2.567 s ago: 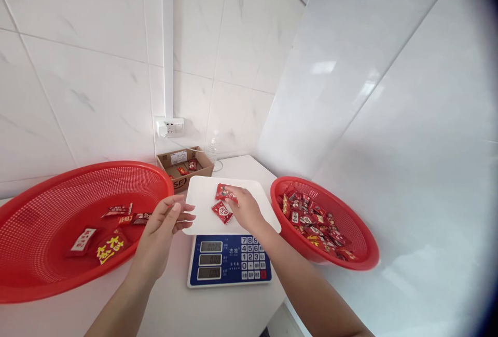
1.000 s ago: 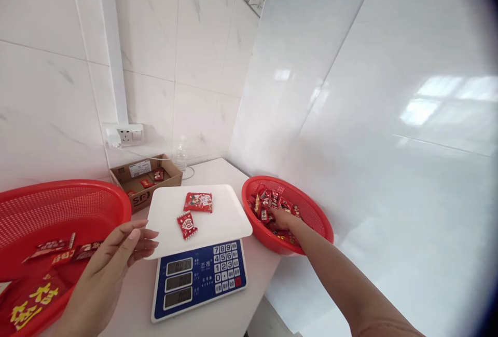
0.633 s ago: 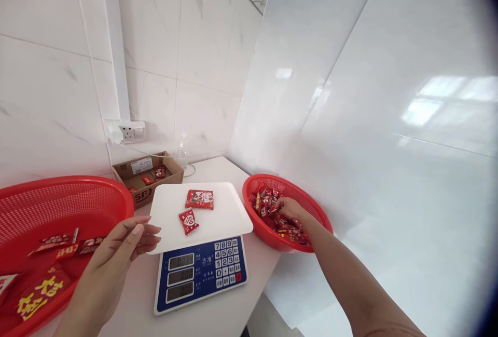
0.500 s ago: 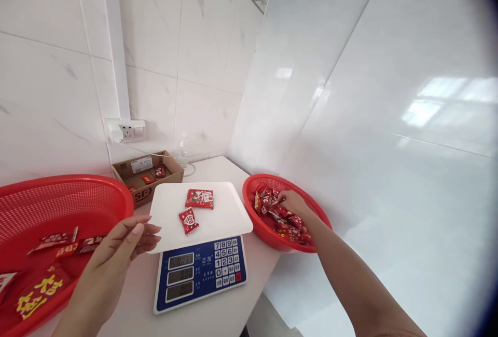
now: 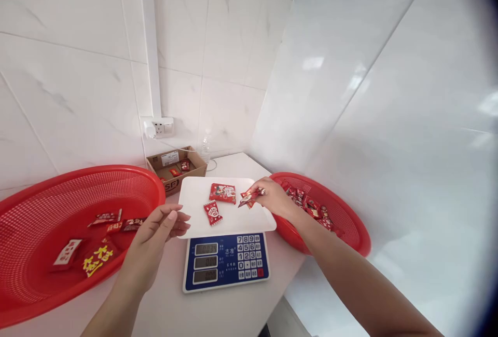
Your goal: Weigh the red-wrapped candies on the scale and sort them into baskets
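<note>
My right hand pinches a small red candy packet just above the right side of the white scale tray. Two red packets lie on the tray, a larger one at the back and a smaller one nearer me. My left hand hovers with loosely stretched fingers beside the tray's left edge and holds nothing. The blue scale shows its displays and keypad below the tray. A red basket on the right holds several red packets.
A large red mesh basket on the left holds several packets. An open cardboard box with packets stands at the back beside a clear bottle. A wall socket is above it. White tiled walls close in behind and to the right.
My right hand has come out of the right basket with a packet and moved left over the tray. The left hand has stayed beside the tray. The camera has turned left.
</note>
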### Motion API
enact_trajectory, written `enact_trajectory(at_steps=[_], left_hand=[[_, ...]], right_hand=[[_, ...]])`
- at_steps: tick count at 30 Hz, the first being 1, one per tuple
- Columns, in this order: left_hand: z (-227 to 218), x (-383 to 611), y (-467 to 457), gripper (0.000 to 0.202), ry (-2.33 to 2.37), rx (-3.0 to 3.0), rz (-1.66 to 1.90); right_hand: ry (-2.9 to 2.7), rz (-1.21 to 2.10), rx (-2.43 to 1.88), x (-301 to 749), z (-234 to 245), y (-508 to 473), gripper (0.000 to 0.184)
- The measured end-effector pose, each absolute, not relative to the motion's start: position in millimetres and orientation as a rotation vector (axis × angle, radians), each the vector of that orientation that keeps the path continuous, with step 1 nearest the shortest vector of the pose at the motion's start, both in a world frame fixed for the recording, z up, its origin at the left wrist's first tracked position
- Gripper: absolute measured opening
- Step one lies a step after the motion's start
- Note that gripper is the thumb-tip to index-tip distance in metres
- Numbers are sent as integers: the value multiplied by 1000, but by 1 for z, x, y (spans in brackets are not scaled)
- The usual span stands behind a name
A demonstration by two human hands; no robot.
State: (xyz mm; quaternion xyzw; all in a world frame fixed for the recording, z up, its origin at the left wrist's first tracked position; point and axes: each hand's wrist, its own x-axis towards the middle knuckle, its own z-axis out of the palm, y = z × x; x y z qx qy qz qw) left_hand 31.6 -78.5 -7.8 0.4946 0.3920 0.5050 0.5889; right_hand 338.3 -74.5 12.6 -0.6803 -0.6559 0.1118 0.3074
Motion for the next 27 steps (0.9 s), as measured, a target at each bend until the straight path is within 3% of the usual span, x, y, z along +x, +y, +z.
enact_trajectory(at_steps=[5, 11, 20, 27], left_hand=[[-7, 30, -79, 41, 908, 1148, 1191], [-8, 29, -78, 39, 912, 1148, 1177], [-6, 31, -78, 39, 906, 1156, 1198], [-9, 28, -77, 35, 894, 1155, 1214]], right_hand=[[-2006, 172, -1958, 317, 8, -74, 22], [-1936, 41, -2037, 331, 18, -79, 25], [-1706, 552, -1727, 297, 17, -68, 23], [-1731, 577, -1754, 300, 0, -61, 28]])
